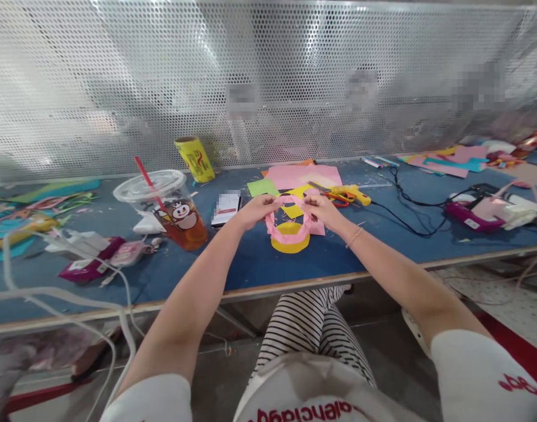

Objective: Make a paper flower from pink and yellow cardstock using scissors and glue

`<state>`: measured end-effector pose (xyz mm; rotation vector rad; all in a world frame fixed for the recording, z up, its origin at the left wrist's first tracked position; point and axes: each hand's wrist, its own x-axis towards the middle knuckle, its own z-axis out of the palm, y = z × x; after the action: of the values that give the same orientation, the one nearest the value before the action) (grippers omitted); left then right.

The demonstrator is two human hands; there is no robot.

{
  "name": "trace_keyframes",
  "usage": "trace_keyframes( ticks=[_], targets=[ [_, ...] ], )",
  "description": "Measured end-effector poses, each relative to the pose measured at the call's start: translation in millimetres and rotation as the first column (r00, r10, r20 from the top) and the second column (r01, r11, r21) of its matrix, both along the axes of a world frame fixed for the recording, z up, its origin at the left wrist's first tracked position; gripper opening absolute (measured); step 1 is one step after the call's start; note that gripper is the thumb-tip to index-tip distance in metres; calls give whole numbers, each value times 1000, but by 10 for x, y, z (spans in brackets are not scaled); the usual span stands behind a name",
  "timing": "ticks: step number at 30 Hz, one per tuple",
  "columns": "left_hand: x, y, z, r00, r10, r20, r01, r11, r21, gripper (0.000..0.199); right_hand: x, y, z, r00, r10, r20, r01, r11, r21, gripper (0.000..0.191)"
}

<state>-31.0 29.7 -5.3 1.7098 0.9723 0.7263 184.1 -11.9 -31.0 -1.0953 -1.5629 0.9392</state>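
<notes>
A pink paper ring (290, 237) is held up over the blue table, pinched on its left side by my left hand (260, 210) and on its right side by my right hand (321, 212). Both hands have their fingers closed on the paper. Against the ring's lower edge shows a rounded yellow paper piece (291, 245); whether the two are joined I cannot tell. Behind my right hand lie orange-handled scissors (338, 202) and a yellow glue gun (358, 195) with a black cord. Pink paper sheets (301, 174) and a green paper piece (263, 187) lie just beyond.
To the left stand a plastic drink cup (175, 217) with a red straw, a phone (226, 207) and a yellow roll (195, 159). Purple power strips (474, 217) with cables sit on both sides. A perforated metal screen (272, 76) rises along the table's (259, 272) far edge.
</notes>
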Motion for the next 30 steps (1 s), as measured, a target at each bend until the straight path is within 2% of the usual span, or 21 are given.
trace_keyframes(
  ticks=[3, 5, 10, 12, 15, 17, 19, 21, 23, 25, 27, 30],
  targets=[
    [-36, -1, 19, 1000, -1, -28, -1, 999, -41, 27, 45, -1, -57, 998, 12, 67, -15, 999, 52, 27],
    [-29, -22, 36, 1000, 7, 2, -6, 999, -50, 29, 60, -7, -64, 999, 11, 53, -14, 997, 71, 27],
    [15, -50, 59, 969, -15, 247, 37, 995, -87, 41, 70, -11, -47, 985, -14, -174, 26, 997, 66, 29],
    [22, -21, 48, 949, 43, 313, -25, 998, -61, 43, 80, -7, -37, 955, -83, -286, 118, 987, 108, 30],
    [19, 52, 20, 909, 190, 371, -233, 970, 72, 37, 102, -12, -12, 919, -177, -353, 254, 949, 185, 28],
    [21, 85, 12, 881, 246, 404, -298, 952, 71, 36, 115, -30, 6, 929, -198, -313, 294, 908, 299, 21],
    [33, 82, 21, 870, 234, 434, -238, 970, -46, 43, 121, -55, 20, 954, -206, -216, 284, 849, 446, 11],
    [51, 45, 48, 861, 182, 475, -116, 980, -164, 51, 118, -80, 30, 966, -235, -105, 252, 787, 563, 6],
    [63, -5, 82, 834, 158, 528, -63, 979, -193, 49, 108, -100, 38, 961, -276, -31, 233, 739, 632, 12],
    [63, -42, 109, 824, 151, 545, -77, 985, -156, 38, 97, -117, 46, 952, -306, 3, 224, 705, 673, 16],
    [49, -52, 119, 844, 152, 515, -109, 988, -112, 30, 92, -130, 49, 949, -313, 25, 213, 699, 683, 18],
    [24, -27, 103, 884, 169, 435, -140, 985, -99, 26, 105, -134, 33, 962, -274, 4, 210, 747, 631, 18]
  ],
)
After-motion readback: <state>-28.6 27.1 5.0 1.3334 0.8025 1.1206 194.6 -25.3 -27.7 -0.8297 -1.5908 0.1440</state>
